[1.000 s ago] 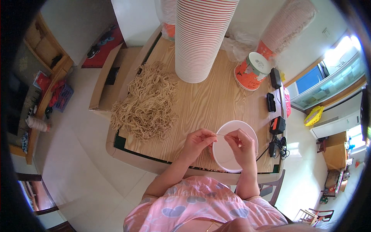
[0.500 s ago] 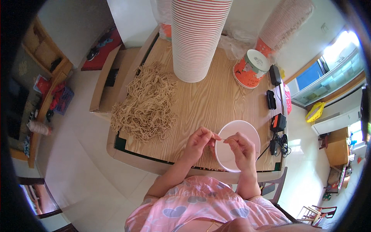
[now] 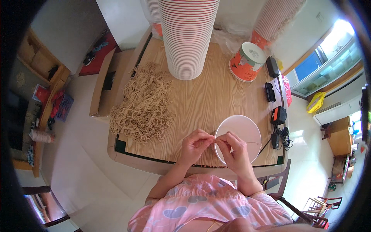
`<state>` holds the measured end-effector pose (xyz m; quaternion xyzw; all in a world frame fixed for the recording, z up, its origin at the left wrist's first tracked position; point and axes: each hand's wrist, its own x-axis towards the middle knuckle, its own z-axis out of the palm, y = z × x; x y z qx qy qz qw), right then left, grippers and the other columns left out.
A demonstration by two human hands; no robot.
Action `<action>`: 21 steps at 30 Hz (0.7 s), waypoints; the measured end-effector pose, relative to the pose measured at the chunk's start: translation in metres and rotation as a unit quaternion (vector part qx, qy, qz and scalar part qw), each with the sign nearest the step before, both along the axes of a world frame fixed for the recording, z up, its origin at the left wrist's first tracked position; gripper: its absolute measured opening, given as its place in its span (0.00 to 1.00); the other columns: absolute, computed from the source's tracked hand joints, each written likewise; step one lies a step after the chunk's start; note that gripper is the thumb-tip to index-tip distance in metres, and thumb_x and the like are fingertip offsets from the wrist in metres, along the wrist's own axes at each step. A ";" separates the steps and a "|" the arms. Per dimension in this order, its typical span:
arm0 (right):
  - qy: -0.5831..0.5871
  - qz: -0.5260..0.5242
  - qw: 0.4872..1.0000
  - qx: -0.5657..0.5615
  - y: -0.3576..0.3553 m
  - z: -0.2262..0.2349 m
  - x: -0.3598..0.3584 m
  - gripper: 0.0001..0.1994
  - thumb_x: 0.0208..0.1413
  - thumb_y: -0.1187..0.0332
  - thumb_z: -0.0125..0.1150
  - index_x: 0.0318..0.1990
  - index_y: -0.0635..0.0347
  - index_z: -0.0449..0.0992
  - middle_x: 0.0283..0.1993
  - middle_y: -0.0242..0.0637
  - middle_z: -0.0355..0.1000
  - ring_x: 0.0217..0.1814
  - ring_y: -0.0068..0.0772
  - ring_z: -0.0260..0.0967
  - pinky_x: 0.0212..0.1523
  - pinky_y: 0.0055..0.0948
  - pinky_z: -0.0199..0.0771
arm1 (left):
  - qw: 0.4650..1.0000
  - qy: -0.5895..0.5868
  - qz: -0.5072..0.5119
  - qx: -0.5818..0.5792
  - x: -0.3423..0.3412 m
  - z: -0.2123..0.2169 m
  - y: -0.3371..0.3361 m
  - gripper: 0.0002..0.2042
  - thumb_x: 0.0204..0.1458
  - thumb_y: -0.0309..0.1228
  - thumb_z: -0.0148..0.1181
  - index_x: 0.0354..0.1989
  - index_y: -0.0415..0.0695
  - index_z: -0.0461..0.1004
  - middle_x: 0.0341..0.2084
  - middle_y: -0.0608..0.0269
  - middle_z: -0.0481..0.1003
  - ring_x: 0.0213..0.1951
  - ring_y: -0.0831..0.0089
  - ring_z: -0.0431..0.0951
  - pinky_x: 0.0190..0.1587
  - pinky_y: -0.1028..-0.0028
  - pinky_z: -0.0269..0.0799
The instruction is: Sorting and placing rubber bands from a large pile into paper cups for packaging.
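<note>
A white paper bowl [image 3: 243, 129] sits upright near the front right of the wooden table [image 3: 205, 96]. My left hand [image 3: 196, 146] and my right hand [image 3: 233, 149] meet at the bowl's near left rim, fingertips pinched together on a thin tan string [image 3: 255, 142] that runs across the bowl's opening. A large loose heap of tan strings [image 3: 145, 106] lies on the table's left side, well apart from my left hand.
A tall stack of white bowls [image 3: 188, 36] rises at the table's middle back. An orange printed bowl upside down [image 3: 246, 62] stands at the back right. Black chargers and cables [image 3: 278, 120] lie along the right edge. A low wooden bench [image 3: 103, 83] stands left of the table.
Both hands have stayed at the bowl's rim, with the fingertips drawn closer together on the string. The bowl has not moved.
</note>
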<state>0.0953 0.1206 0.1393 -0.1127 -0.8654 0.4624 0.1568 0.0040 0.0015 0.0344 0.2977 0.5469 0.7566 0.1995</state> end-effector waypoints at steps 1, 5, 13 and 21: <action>-0.007 0.005 1.000 -0.001 0.000 0.000 0.000 0.04 0.54 0.75 0.56 0.36 0.65 0.74 0.29 0.43 0.68 0.27 0.38 0.68 0.28 0.29 0.69 | 1.000 0.005 0.009 -0.007 -0.001 0.001 -0.001 0.07 0.50 0.20 0.61 0.37 0.39 0.77 0.32 0.64 0.74 0.36 0.77 0.75 0.40 0.80 0.72; -0.003 -0.006 1.000 -0.004 -0.002 -0.001 -0.001 0.04 0.54 0.75 0.57 0.35 0.65 0.74 0.29 0.42 0.68 0.26 0.38 0.68 0.27 0.29 0.68 | 1.000 0.001 0.030 -0.005 -0.002 0.001 -0.001 0.04 0.50 0.19 0.61 0.34 0.39 0.77 0.32 0.64 0.75 0.36 0.79 0.75 0.38 0.82 0.72; -0.003 0.008 1.000 0.008 -0.002 -0.008 -0.001 0.04 0.53 0.75 0.57 0.35 0.65 0.74 0.28 0.42 0.67 0.25 0.38 0.67 0.26 0.30 0.66 | 0.998 -0.054 0.024 -0.016 -0.003 -0.003 -0.004 0.04 0.49 0.18 0.60 0.32 0.39 0.76 0.30 0.65 0.74 0.34 0.80 0.74 0.37 0.82 0.71; 0.027 0.056 0.998 -0.012 -0.009 -0.002 0.000 0.03 0.52 0.79 0.56 0.33 0.66 0.76 0.26 0.37 0.67 0.24 0.26 0.65 0.24 0.22 0.64 | 0.993 0.079 0.049 -0.078 -0.001 -0.011 0.002 0.07 0.46 0.18 0.62 0.33 0.41 0.76 0.29 0.62 0.75 0.35 0.71 0.76 0.38 0.74 0.72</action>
